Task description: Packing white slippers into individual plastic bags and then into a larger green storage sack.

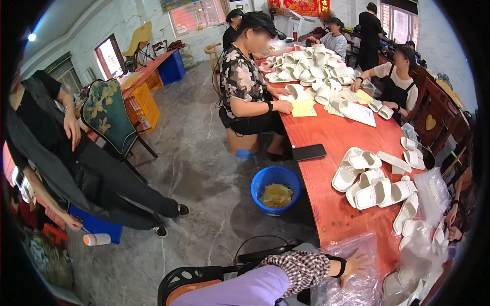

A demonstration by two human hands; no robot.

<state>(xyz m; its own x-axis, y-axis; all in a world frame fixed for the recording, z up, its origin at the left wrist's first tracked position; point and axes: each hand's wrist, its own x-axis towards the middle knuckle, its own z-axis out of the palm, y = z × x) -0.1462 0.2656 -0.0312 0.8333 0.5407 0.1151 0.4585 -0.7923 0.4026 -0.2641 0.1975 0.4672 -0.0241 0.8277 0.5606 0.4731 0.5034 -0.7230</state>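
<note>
My left hand (356, 263) lies with fingers spread on a crinkled clear plastic bag (332, 296) at the near edge of the red table (326, 219). A black band circles the wrist, and a checked oversleeve (301, 270) covers the forearm over a purple sleeve. No grip on the plastic shows. My right hand is out of the picture. To the right of my left hand, white slippers (406, 285) lie partly under more clear plastic. Farther up the table, several loose white slippers (375, 188) rest in a cluster.
A black phone (309, 152) lies at the table's left edge. Below it, a blue bucket (275, 176) holds yellowish material. People sit around a large slipper pile (319, 66). At left a person stands holding a white bottle (97, 239). A black chair (178, 275) stands beside my arm.
</note>
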